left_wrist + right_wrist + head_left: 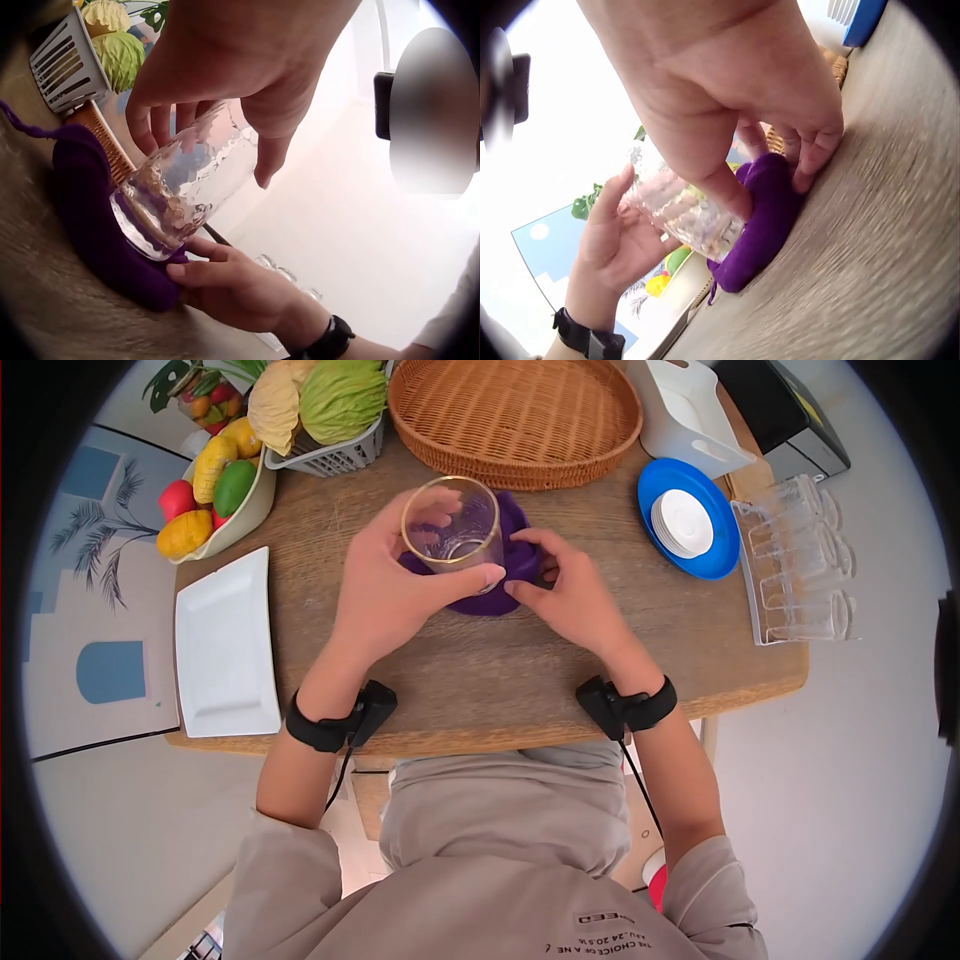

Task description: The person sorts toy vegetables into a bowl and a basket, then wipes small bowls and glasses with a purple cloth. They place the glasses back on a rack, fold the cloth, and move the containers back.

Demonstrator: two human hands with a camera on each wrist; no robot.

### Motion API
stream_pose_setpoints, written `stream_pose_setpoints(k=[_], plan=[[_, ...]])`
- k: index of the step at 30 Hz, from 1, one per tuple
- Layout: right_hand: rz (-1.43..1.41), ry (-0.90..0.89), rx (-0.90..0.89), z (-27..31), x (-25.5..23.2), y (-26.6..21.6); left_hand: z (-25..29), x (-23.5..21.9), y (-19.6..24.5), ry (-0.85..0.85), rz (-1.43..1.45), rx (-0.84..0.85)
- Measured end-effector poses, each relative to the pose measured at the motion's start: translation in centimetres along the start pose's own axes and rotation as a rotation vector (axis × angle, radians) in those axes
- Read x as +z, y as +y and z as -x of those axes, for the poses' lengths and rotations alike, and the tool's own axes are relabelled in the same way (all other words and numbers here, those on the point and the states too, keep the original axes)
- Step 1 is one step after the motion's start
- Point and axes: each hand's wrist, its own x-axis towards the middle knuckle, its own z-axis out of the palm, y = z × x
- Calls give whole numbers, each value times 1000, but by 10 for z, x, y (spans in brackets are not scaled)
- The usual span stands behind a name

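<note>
A clear glass with a gold rim (455, 525) stands on a bunched purple cloth (485, 603) near the table's middle. The left hand (390, 575) grips the glass from its left side, thumb on the near side and fingers round the far side. On the right, the right hand (570, 595) pinches the edge of the cloth beside the glass base. In the left wrist view the glass (184, 184) rests with its base on the purple cloth (90, 217). The right wrist view shows the thumb and fingers of the right hand (735, 90) on the cloth (761, 232).
A wicker tray (515, 420) lies behind the hands. To the left are a white plate (228, 650), a fruit bowl (255, 510) and a grey basket (345, 455). At right stand a blue plate (718, 555) with white saucers, a white bin (690, 415) and a glass rack (748, 575).
</note>
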Motion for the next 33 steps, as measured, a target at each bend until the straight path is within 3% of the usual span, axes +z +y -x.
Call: stream_pose_setpoints(k=[6,9,13,18,21,24,28,29,32,33], plan=[[-11,-83,37,-3,-8,2,-7,2,-6,-82,-142,-2],[137,-43,-85,-1,-3,-1,-8,-1,-8,-90,-153,7],[155,-83,-118,2,-5,-3,-8,-1,-8,-68,-125,1],[69,-93,-139,12,-15,-2,-11,-19,-16,90,255,-242],[204,234,-423,34,-14,-14,-7,-25,-9,124,634,-361],[-198,280,-459,56,-11,-34,-3,-11,-8,-83,890,-502],[108,460,-670,74,-32,-37,3,33,5,-382,1052,-575],[144,487,-681,85,-43,-44,5,38,10,-440,1066,-575],[160,661,-699,118,-88,-48,-4,35,19,-582,806,-289],[244,759,-710,130,-114,-44,-7,31,15,-468,569,-258]])
